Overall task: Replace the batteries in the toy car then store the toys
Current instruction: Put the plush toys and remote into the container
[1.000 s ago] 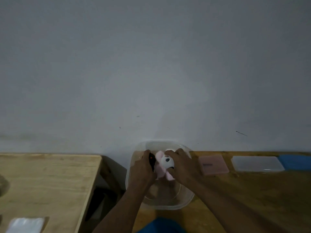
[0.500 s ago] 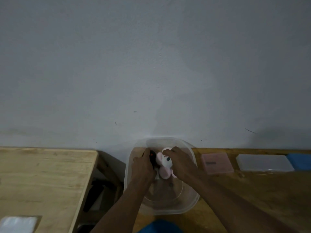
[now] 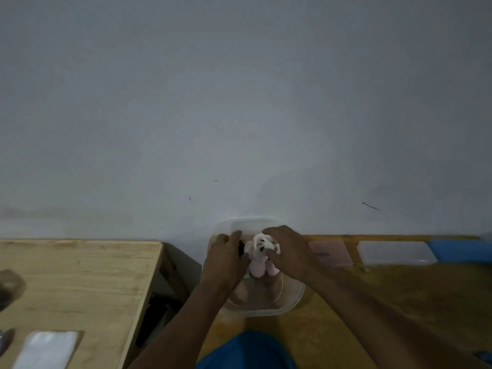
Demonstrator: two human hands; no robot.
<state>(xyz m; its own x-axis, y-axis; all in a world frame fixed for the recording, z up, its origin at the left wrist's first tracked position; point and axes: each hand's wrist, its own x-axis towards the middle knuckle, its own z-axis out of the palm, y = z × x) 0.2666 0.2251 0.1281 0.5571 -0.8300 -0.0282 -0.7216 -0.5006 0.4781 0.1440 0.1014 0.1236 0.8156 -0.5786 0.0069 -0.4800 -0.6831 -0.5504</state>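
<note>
two hands [image 3: 226, 262], one plush toy [image 3: 259, 258], one clear tub [image 3: 290, 302], three flat cases [image 3: 396, 252] (pink, clear, blue)

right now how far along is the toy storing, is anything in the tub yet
Storing is under way. Both hands are over the clear plastic tub: the right hand grips a pink and white plush toy above its opening, and the left hand holds something small and dark that I cannot identify. Nothing has visibly been released into the tub. The battery swap cannot be judged. Left: let go of the toys; no lid is on.
</note>
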